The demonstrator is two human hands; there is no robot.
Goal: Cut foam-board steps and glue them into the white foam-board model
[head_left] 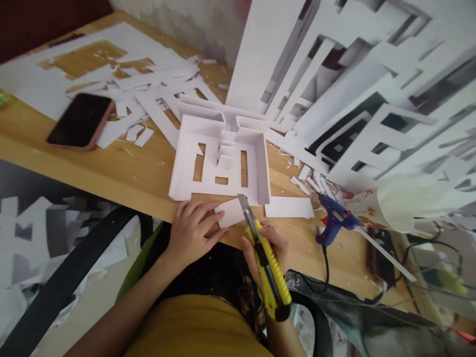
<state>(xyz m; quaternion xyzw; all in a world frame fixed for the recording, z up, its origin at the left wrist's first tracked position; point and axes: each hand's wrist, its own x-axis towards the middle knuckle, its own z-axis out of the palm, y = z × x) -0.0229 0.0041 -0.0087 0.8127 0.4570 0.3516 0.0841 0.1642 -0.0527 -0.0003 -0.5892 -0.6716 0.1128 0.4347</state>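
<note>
A yellow and black utility knife [268,270] is held in my right hand [273,245], its blade extended and pointing up and away from me. The blade tip lies over the right end of a small white card piece [231,213] at the table's front edge. My left hand [195,230] rests on the table with fingers spread, its fingertips on the left side of that card. Just beyond both hands sits a white cardboard model [262,171] with upright walls, rectangular floor cutouts and small steps. Right of the knife lies a white strip [289,207].
A phone [81,120] and cut white sheets [148,82] lie at the left. Large cutout boards [357,89] lean at the back right. A blue glue gun [336,218], its cord, a paper cup [394,208] and small scraps are at the right.
</note>
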